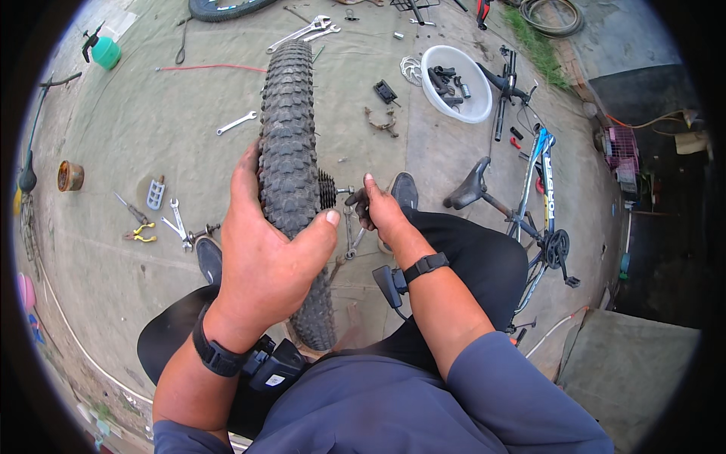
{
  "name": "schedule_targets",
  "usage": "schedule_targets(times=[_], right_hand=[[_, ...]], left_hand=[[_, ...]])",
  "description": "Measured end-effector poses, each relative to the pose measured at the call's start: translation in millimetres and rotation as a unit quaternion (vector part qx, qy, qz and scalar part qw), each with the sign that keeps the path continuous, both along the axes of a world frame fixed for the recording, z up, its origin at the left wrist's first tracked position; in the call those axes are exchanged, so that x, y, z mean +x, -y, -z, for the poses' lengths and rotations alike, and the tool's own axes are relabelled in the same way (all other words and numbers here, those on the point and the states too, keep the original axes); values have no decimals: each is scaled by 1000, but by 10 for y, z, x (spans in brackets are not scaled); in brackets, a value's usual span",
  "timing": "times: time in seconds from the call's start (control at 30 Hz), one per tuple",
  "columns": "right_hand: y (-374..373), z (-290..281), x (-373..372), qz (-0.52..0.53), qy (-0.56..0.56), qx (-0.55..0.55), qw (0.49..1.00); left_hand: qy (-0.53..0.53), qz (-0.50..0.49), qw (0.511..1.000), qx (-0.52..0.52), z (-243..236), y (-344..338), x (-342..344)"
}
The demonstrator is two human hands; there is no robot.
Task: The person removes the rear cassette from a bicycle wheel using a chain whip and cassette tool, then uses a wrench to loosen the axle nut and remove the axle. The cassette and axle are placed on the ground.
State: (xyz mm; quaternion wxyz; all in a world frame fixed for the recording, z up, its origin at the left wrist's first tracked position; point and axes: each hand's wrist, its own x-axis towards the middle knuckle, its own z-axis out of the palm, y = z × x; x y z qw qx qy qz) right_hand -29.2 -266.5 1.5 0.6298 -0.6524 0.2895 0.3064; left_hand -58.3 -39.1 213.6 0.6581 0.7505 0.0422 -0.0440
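A bicycle wheel with a knobby black tyre stands upright between my knees. My left hand is closed over the tyre, thumb on the near side of the tread and fingers along its left flank. On the wheel's right side are a black cassette and a thin axle end. Close beside that axle end is my right hand, its blackened fingers curled and its thumb pointing up. What those fingers hold, if anything, is hidden. Below them on the ground lie wrenches.
At the right lies a bicycle frame with its saddle. A white basin holds dark parts. On the left are a wrench, pliers, a pedal, a brown tin and a green spray bottle.
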Motion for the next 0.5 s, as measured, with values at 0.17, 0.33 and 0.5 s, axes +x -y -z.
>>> schedule_targets(times=[0.17,0.33,0.5], right_hand=[[-46,-9,-43,45,83,11,995],[36,35,-11,41,38,-14,998],[2,-93,13,-10,57,21,998]], left_hand=[[-4,-2,1000,-7,-22,8,4],[1,4,1000,0,-11,9,-1],[-10,-1,1000,-6,-26,13,6]])
